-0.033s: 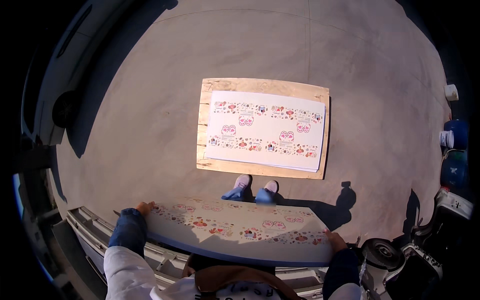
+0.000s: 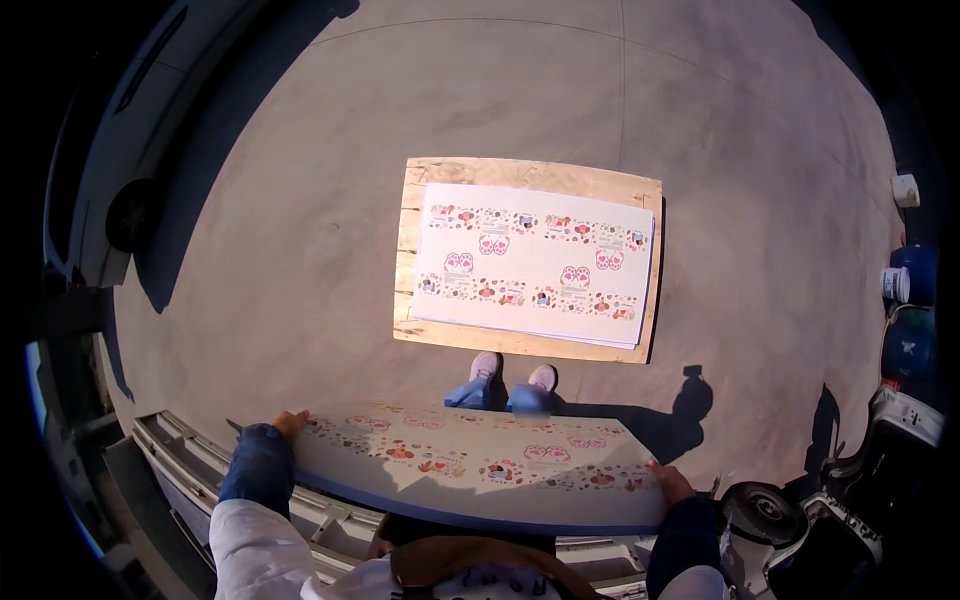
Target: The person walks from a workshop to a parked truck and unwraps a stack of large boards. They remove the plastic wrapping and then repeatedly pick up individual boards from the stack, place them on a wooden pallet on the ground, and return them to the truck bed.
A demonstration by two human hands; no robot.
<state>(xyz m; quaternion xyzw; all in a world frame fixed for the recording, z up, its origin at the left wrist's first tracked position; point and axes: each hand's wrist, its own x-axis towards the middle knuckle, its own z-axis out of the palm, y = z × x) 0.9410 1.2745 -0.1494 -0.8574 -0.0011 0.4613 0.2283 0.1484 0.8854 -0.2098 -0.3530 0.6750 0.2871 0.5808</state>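
A large white printed sheet (image 2: 480,470) with rows of small coloured drawings and pink paw shapes stretches across in front of my body. Its near edge shows as a bluish shaded band; I cannot tell whether it is one sheet or several together. At its left end my left hand (image 2: 291,424) is closed on the edge. My right hand (image 2: 670,482) grips the right end, thumb on top and the other fingers hidden beneath. Beyond my feet, a pile of matching sheets (image 2: 535,262) lies on a wooden board (image 2: 530,172) on the ground.
My shoes (image 2: 541,378) stand just short of the wooden board. Behind the held sheet runs a pale metal frame (image 2: 190,455). A wheel (image 2: 765,512) is at lower right, blue drums (image 2: 908,343) and a white bucket (image 2: 895,285) at far right, a vehicle (image 2: 130,130) at upper left.
Almost nothing differs. The view has shifted very slightly; both hands keep hold of the sheet in the same place.
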